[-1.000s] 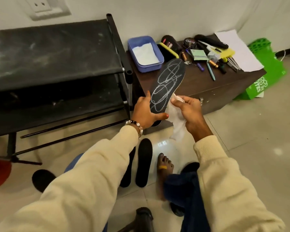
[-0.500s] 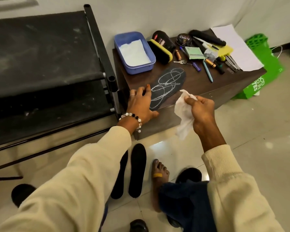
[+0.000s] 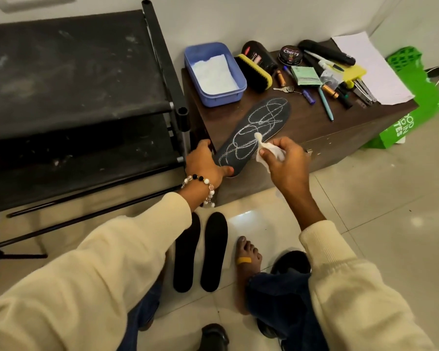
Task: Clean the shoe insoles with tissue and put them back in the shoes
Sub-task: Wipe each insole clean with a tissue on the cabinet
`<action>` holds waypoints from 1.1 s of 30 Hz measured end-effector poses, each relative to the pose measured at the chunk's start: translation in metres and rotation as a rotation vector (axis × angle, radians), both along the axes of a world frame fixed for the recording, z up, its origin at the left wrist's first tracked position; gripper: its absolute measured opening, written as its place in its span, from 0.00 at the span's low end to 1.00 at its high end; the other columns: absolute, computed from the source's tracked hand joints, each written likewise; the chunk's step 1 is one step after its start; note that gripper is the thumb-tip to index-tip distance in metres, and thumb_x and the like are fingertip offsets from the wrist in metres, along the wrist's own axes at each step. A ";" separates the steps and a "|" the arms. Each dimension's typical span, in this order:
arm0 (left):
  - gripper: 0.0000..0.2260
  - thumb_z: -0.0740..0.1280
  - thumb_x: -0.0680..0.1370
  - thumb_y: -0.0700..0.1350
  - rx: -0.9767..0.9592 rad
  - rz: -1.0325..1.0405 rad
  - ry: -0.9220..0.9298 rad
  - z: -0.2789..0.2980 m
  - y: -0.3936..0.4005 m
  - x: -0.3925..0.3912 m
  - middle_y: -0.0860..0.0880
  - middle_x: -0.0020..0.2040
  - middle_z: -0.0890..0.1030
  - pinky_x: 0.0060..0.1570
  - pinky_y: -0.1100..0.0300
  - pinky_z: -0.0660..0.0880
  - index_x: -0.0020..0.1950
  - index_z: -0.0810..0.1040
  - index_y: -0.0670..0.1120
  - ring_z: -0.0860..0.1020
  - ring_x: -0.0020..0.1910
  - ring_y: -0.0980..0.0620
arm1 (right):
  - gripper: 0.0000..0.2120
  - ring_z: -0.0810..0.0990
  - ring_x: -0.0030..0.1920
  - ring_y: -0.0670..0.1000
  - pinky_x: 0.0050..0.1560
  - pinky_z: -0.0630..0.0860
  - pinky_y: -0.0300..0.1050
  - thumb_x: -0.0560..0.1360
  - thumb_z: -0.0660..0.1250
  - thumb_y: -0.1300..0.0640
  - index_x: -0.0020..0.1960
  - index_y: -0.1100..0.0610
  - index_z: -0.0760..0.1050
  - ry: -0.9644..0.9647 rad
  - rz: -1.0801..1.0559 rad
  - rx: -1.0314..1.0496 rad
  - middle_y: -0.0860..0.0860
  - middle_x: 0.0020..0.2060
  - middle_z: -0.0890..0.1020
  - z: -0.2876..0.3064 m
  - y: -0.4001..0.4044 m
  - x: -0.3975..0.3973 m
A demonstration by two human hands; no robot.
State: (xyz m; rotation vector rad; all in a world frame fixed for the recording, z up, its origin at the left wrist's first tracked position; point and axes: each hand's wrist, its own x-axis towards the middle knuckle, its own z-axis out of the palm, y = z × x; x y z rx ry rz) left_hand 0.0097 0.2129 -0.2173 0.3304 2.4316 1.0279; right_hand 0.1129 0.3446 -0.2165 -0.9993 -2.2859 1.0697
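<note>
The dark insole (image 3: pixel 254 134) marked with looping white chalk lines lies flat on the brown bench (image 3: pixel 314 127), its heel end overhanging the near edge and its toe end pointing toward the far right. We hold that heel end with the left hand (image 3: pixel 205 164): the thumb curls under the overhanging end and the other fingers wrap the bench corner beside it. The right hand (image 3: pixel 284 158) pinches a crumpled white tissue (image 3: pixel 266 149) between thumb and fingers, and a twisted tip of the tissue touches the chalked surface near the insole's middle.

Two plain black insoles (image 3: pixel 200 252) lie side by side on the tiled floor (image 3: pixel 365 224) below the bench, just left of a bare foot (image 3: pixel 249 259) with a yellow plaster on one toe. A black shoe (image 3: pixel 214 336) shows at the lower edge of the view.

On the bench behind the chalked insole we see a blue plastic tub (image 3: pixel 214 73) holding white tissue, a yellow-backed shoe brush (image 3: pixel 255 73), a black bottle (image 3: pixel 259 55), a round polish tin (image 3: pixel 290 54), batteries, keys, pens and a sheet of white paper (image 3: pixel 368 67). A green bag (image 3: pixel 413 102) stands on the floor at the bench's right end. A black shoe rack (image 3: pixel 74 79) stands to the left of the bench. Both arms wear cream sleeves, and the left wrist carries a beaded bracelet (image 3: pixel 200 186).
</note>
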 end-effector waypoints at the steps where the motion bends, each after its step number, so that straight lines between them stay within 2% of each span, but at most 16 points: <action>1: 0.35 0.77 0.69 0.44 0.032 0.051 -0.039 -0.001 -0.001 0.001 0.43 0.61 0.77 0.61 0.53 0.74 0.72 0.66 0.44 0.76 0.60 0.45 | 0.07 0.79 0.45 0.51 0.45 0.76 0.46 0.75 0.70 0.56 0.52 0.57 0.79 -0.027 0.056 0.081 0.52 0.44 0.82 -0.002 -0.004 -0.003; 3: 0.27 0.73 0.73 0.40 0.099 0.151 -0.107 -0.008 -0.002 0.000 0.43 0.57 0.80 0.58 0.49 0.76 0.70 0.69 0.44 0.78 0.57 0.44 | 0.09 0.79 0.48 0.54 0.49 0.75 0.49 0.75 0.68 0.60 0.55 0.58 0.80 -0.090 0.210 0.268 0.55 0.47 0.83 -0.008 -0.012 -0.008; 6: 0.13 0.67 0.75 0.35 0.186 0.298 -0.263 -0.017 -0.004 -0.005 0.40 0.51 0.82 0.48 0.44 0.80 0.60 0.77 0.42 0.82 0.48 0.40 | 0.12 0.75 0.50 0.57 0.45 0.68 0.43 0.74 0.67 0.64 0.56 0.58 0.81 -0.176 0.450 0.482 0.56 0.48 0.81 -0.016 -0.024 -0.013; 8: 0.04 0.65 0.77 0.34 0.252 0.381 -0.419 -0.007 -0.007 -0.005 0.38 0.47 0.82 0.39 0.44 0.82 0.48 0.79 0.40 0.83 0.42 0.39 | 0.13 0.75 0.49 0.59 0.41 0.74 0.50 0.71 0.67 0.66 0.54 0.59 0.82 -0.191 0.544 0.524 0.55 0.47 0.81 -0.019 -0.028 -0.012; 11: 0.06 0.65 0.77 0.33 0.336 0.407 -0.646 0.000 -0.009 -0.002 0.36 0.43 0.83 0.37 0.47 0.82 0.41 0.78 0.36 0.83 0.39 0.39 | 0.11 0.75 0.47 0.59 0.34 0.77 0.56 0.70 0.69 0.67 0.51 0.59 0.83 -0.235 0.628 0.594 0.54 0.47 0.80 -0.020 -0.028 -0.008; 14: 0.04 0.65 0.77 0.31 0.385 0.433 -0.739 0.004 -0.009 0.000 0.37 0.42 0.82 0.37 0.51 0.82 0.44 0.77 0.34 0.83 0.38 0.42 | 0.14 0.74 0.47 0.60 0.31 0.77 0.53 0.67 0.71 0.70 0.52 0.60 0.83 -0.267 0.692 0.651 0.56 0.47 0.80 -0.019 -0.026 -0.001; 16: 0.05 0.63 0.78 0.31 0.406 0.441 -0.775 0.007 -0.007 0.001 0.39 0.39 0.80 0.42 0.50 0.80 0.44 0.75 0.35 0.81 0.36 0.44 | 0.17 0.73 0.48 0.59 0.31 0.77 0.52 0.67 0.70 0.71 0.54 0.60 0.82 -0.284 0.698 0.704 0.56 0.48 0.80 -0.021 -0.022 0.003; 17: 0.05 0.62 0.78 0.30 0.418 0.434 -0.789 0.009 -0.007 0.001 0.39 0.39 0.79 0.46 0.49 0.80 0.45 0.75 0.36 0.81 0.37 0.43 | 0.17 0.71 0.49 0.58 0.32 0.78 0.52 0.67 0.69 0.71 0.55 0.60 0.82 -0.295 0.673 0.722 0.56 0.48 0.80 -0.022 -0.019 0.005; 20: 0.06 0.61 0.79 0.30 0.432 0.439 -0.820 0.013 -0.007 0.002 0.40 0.41 0.78 0.50 0.49 0.78 0.54 0.75 0.34 0.80 0.49 0.39 | 0.18 0.73 0.50 0.61 0.34 0.79 0.54 0.69 0.67 0.71 0.57 0.62 0.80 -0.355 0.569 0.707 0.58 0.50 0.80 -0.021 -0.021 0.009; 21: 0.06 0.61 0.79 0.30 0.429 0.445 -0.821 0.015 -0.008 0.002 0.40 0.40 0.78 0.51 0.49 0.78 0.55 0.75 0.33 0.80 0.49 0.39 | 0.17 0.74 0.51 0.62 0.33 0.79 0.54 0.70 0.65 0.69 0.58 0.62 0.79 -0.380 0.568 0.698 0.59 0.51 0.79 -0.020 -0.027 0.009; 23: 0.03 0.62 0.79 0.31 0.431 0.456 -0.822 0.018 -0.008 0.001 0.40 0.38 0.77 0.54 0.48 0.78 0.49 0.75 0.33 0.81 0.47 0.39 | 0.19 0.75 0.50 0.61 0.32 0.78 0.50 0.72 0.55 0.64 0.59 0.62 0.78 -0.391 0.640 0.687 0.59 0.51 0.78 -0.017 -0.040 0.010; 26: 0.04 0.61 0.79 0.31 0.447 0.445 -0.843 0.022 -0.008 0.003 0.40 0.37 0.76 0.57 0.48 0.76 0.47 0.74 0.33 0.79 0.57 0.38 | 0.28 0.74 0.52 0.57 0.39 0.76 0.49 0.74 0.44 0.56 0.61 0.60 0.78 -0.389 0.632 0.631 0.58 0.53 0.78 -0.021 -0.036 0.011; 28: 0.05 0.59 0.80 0.32 0.454 0.431 -0.851 0.024 -0.009 0.004 0.39 0.42 0.78 0.61 0.49 0.73 0.50 0.74 0.33 0.77 0.61 0.38 | 0.30 0.68 0.54 0.54 0.44 0.77 0.50 0.73 0.42 0.54 0.61 0.59 0.78 -0.390 0.512 0.575 0.57 0.55 0.77 -0.025 -0.028 0.014; 30: 0.06 0.59 0.80 0.31 0.470 0.450 -0.848 0.024 -0.008 0.005 0.35 0.54 0.79 0.61 0.48 0.74 0.54 0.74 0.31 0.77 0.60 0.38 | 0.30 0.67 0.55 0.51 0.48 0.73 0.43 0.72 0.42 0.54 0.60 0.59 0.78 -0.347 0.469 0.530 0.54 0.56 0.76 -0.024 -0.033 0.013; 31: 0.05 0.60 0.79 0.31 0.470 0.463 -0.838 0.024 -0.009 0.004 0.34 0.57 0.78 0.58 0.48 0.75 0.53 0.74 0.32 0.79 0.57 0.38 | 0.29 0.69 0.55 0.50 0.47 0.70 0.39 0.72 0.43 0.55 0.60 0.59 0.78 -0.365 0.510 0.536 0.54 0.56 0.76 -0.020 -0.041 0.011; 33: 0.02 0.62 0.78 0.30 0.464 0.484 -0.814 0.021 -0.008 0.002 0.32 0.57 0.78 0.50 0.49 0.79 0.47 0.74 0.33 0.81 0.47 0.39 | 0.26 0.74 0.52 0.54 0.41 0.74 0.44 0.73 0.46 0.57 0.59 0.61 0.79 -0.395 0.601 0.599 0.56 0.53 0.78 -0.016 -0.052 0.009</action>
